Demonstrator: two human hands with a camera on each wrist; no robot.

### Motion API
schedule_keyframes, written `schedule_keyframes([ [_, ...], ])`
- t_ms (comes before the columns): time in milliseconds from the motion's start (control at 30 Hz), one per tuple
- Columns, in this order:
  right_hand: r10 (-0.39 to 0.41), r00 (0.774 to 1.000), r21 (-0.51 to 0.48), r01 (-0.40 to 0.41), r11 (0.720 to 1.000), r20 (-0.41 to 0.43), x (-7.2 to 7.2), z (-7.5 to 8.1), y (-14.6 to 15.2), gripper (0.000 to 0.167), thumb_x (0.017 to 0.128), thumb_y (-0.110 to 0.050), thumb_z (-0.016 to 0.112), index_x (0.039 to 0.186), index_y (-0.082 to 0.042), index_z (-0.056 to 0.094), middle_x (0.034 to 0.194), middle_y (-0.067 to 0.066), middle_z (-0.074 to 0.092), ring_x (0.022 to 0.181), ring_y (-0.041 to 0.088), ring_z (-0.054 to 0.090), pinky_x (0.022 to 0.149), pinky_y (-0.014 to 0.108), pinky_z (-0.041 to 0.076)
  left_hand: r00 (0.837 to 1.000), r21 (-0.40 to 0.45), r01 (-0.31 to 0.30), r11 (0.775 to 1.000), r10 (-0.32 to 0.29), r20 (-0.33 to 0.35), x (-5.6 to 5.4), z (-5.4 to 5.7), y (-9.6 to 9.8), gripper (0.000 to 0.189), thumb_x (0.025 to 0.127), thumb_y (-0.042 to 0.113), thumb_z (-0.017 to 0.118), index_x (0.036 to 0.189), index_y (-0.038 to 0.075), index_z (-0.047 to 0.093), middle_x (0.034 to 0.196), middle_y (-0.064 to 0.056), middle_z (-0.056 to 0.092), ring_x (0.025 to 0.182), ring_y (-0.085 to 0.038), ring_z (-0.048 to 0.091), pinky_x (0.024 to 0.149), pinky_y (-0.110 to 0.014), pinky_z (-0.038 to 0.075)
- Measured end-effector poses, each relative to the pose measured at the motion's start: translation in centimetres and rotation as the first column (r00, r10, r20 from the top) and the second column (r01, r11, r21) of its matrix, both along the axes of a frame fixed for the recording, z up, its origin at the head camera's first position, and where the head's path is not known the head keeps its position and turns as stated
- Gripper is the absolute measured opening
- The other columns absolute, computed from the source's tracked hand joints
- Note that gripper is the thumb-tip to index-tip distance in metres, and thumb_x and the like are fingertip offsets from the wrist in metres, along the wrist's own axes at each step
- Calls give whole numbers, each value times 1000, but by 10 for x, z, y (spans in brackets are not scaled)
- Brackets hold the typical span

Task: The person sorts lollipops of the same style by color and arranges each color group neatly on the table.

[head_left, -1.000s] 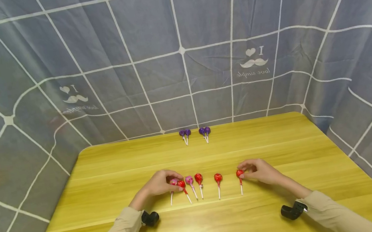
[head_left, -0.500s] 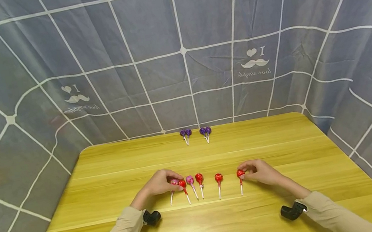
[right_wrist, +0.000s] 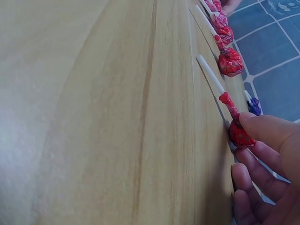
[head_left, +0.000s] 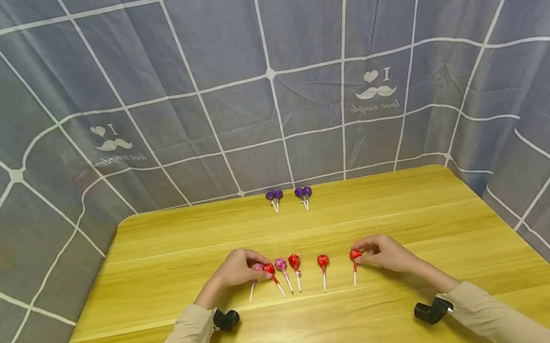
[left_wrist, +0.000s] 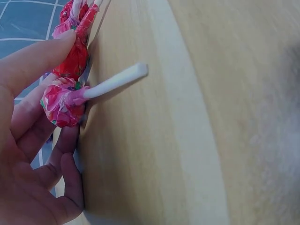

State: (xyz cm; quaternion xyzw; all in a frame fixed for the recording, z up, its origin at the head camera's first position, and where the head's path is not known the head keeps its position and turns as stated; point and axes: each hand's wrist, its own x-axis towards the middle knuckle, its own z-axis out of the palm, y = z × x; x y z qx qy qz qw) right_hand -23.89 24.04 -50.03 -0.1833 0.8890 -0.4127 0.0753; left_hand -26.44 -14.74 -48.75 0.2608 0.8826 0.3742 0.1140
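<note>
My left hand (head_left: 238, 268) pinches the head of a red-wrapped lollipop (left_wrist: 74, 58) between thumb and fingers. A pink lollipop (left_wrist: 63, 104) lies against those fingers, its white stick pointing out over the table. To the right of this hand, another pink lollipop (head_left: 281, 264) and a red one (head_left: 294, 262) lie side by side. A further red lollipop (head_left: 323, 261) lies alone between the two hands. With thumb and fingertips, my right hand (head_left: 386, 254) holds the head of the rightmost red lollipop (right_wrist: 240, 134), whose stick points toward the table's front.
Two pairs of purple lollipops, a left pair (head_left: 274, 195) and a right pair (head_left: 303, 193), lie at the back edge of the wooden table (head_left: 181, 228). A grey curtain (head_left: 239, 117) with white lines surrounds the table at the back and sides.
Both hands stay nearly in place. The stick of the red lollipop in my left hand has swung slightly right; the one in my right hand has tilted slightly left.
</note>
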Motion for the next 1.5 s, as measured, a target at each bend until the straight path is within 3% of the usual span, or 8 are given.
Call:
schedule_keyframes([
  [233, -10, 1000, -1, 10, 1000, -24, -1, -1, -1, 31, 86, -22, 72, 110, -3, 70, 91, 6, 70, 67, 4, 50, 59, 19, 41, 998, 13, -57, 998, 57, 7, -1, -3, -1, 27, 78, 24, 79, 99, 8, 76, 92, -5, 73, 66, -7, 46, 58, -17, 37],
  [433, -19, 999, 1, 19, 1000, -33, -3, -2, -1, 30, 85, -21, 73, 109, -4, 70, 98, 9, 73, 69, 3, 51, 62, 19, 43, 991, 92, -124, 988, 118, 63, -1, -5, -1, 30, 77, 20, 80, 102, 4, 75, 96, -10, 75, 70, -4, 57, 59, -18, 43],
  [600, -3, 1000, 1, 3, 1000, -26, -4, -2, 0, 32, 86, -22, 72, 110, -1, 69, 99, 11, 72, 69, 4, 50, 61, 19, 41, 982, 139, -161, 977, 144, 123, -1, -5, -1, 32, 77, 21, 80, 103, 4, 74, 99, -11, 75, 79, -7, 65, 65, -20, 50],
  [867, 17, 999, 17, -16, 1000, -38, -7, -1, 2, 33, 87, -22, 71, 112, -2, 68, 99, 10, 72, 77, 4, 56, 67, 20, 46, 969, 240, -197, 951, 151, 195, -3, 0, -6, 36, 80, 15, 76, 109, -5, 69, 101, -18, 73, 82, -10, 68, 76, -21, 52],
  [1133, 17, 999, -6, -17, 1000, -31, -13, 6, 1, 34, 87, -26, 70, 113, -3, 68, 101, 11, 71, 84, 11, 61, 73, 22, 49, 958, 248, -255, 935, 209, 197, -9, 3, -7, 36, 80, 18, 77, 109, -4, 70, 97, -15, 74, 78, -7, 66, 71, -21, 51],
  [1267, 5, 999, -13, -6, 1000, -50, -19, 10, -2, 34, 88, -25, 70, 114, -3, 68, 104, 14, 71, 81, 10, 62, 70, 22, 50, 948, 273, -296, 915, 248, 199, -14, 5, -6, 37, 80, 16, 77, 110, -4, 70, 96, -15, 74, 76, -7, 65, 68, -23, 52],
  [1500, -40, 998, -30, 39, 999, -48, -27, 18, -17, 33, 88, -25, 70, 115, -5, 68, 107, 16, 70, 76, 12, 63, 59, 22, 47, 933, 304, -352, 885, 308, 184, -19, 12, 2, 39, 80, 16, 78, 112, -4, 69, 101, -19, 72, 81, -21, 69, 73, -33, 56],
])
